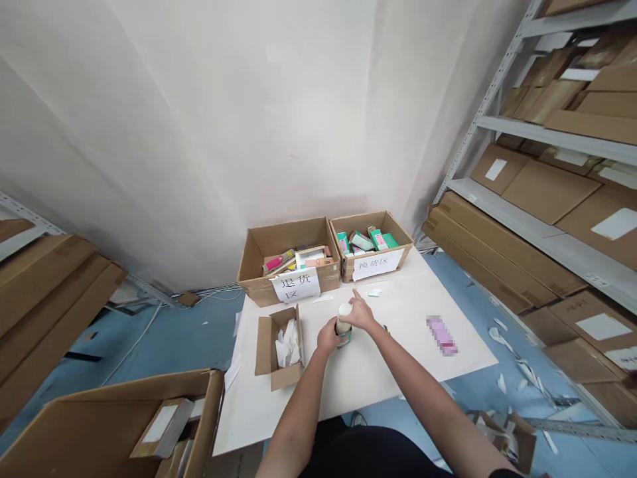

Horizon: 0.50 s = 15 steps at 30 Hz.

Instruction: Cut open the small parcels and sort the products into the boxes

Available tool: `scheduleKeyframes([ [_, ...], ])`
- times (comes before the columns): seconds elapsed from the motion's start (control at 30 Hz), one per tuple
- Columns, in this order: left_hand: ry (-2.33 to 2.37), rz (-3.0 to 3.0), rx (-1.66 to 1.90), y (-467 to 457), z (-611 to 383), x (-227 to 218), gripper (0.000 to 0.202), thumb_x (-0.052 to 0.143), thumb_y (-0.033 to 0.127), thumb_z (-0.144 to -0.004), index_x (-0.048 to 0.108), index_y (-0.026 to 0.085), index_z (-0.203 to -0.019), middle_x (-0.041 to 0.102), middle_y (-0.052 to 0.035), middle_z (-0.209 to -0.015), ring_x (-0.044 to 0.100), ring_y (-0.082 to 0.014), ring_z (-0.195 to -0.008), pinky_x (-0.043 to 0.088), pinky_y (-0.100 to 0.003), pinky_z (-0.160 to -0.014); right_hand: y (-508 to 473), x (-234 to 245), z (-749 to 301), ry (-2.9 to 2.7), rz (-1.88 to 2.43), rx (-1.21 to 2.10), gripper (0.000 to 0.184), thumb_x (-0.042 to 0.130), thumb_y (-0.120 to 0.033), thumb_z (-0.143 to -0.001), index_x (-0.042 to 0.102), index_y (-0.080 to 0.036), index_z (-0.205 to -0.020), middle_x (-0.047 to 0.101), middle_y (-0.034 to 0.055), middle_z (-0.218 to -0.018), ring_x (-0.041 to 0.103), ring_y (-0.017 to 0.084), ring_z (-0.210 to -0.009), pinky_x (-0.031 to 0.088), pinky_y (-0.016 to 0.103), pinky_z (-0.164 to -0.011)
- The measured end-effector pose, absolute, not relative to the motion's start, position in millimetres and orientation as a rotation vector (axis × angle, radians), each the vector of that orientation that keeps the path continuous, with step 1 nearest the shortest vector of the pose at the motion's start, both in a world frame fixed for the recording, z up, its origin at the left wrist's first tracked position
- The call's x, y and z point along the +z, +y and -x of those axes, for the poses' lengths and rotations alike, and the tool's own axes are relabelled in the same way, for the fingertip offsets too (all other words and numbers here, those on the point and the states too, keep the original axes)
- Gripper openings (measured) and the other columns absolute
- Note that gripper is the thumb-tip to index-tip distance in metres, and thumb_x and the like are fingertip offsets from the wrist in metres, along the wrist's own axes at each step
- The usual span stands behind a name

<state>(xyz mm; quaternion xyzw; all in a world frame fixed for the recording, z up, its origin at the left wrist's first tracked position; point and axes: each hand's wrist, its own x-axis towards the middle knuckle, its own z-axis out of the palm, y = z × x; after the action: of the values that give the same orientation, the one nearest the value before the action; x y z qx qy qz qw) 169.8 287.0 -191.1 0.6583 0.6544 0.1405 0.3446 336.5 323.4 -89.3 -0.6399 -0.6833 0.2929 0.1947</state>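
Note:
Over the white table (413, 305), my left hand (328, 337) is wrapped round a small green box (345, 340). A pale cylindrical container (343, 320) with a white top stands upright at the box's open upper end; I cannot tell how far inside it sits. My right hand (359, 313) grips this container from the right, thumb and fingers round its upper part, index finger pointing away. Left of my hands, a small opened carton (266, 345) has crumpled white paper (287, 345) in it.
Two labelled cardboard boxes with packages, the left one (253, 292) and the right one (405, 255), stand at the table's back. A blurred pink item (442, 336) lies right. A large carton (74, 425) stands front left. Shelves (547, 136) of cartons line the right side.

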Motion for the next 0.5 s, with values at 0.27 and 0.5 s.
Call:
scheduleKeyframes([
  [0.27,1.592,-1.599,0.54,288.0,-170.6,-166.5,0.112,0.094,0.025,-0.054,0.045,0.024,-0.155,0.053,-0.0117,-0.159,0.048,-0.0352,-0.147,0.038,-0.043,-0.121,337.9,10.5,-379.0,-1.542,1.213,1.085,0.056,0.079,-0.032,-0.059,0.064,-0.022,-0.112,0.069,0.0041,-0.118,0.067,0.022,-0.099,0.055,0.036,-0.089],
  [0.5,1.403,-1.534,1.031,280.5,-176.5,-60.4,0.117,0.089,0.044,-0.07,0.023,0.031,-0.166,0.036,-0.0148,-0.168,0.044,-0.0322,-0.15,0.045,-0.041,-0.115,314.0,25.2,-377.1,-1.392,1.162,1.081,0.075,0.086,-0.039,-0.061,0.06,-0.024,-0.131,0.066,0.0016,-0.105,0.069,0.018,-0.084,0.057,0.033,-0.08],
])
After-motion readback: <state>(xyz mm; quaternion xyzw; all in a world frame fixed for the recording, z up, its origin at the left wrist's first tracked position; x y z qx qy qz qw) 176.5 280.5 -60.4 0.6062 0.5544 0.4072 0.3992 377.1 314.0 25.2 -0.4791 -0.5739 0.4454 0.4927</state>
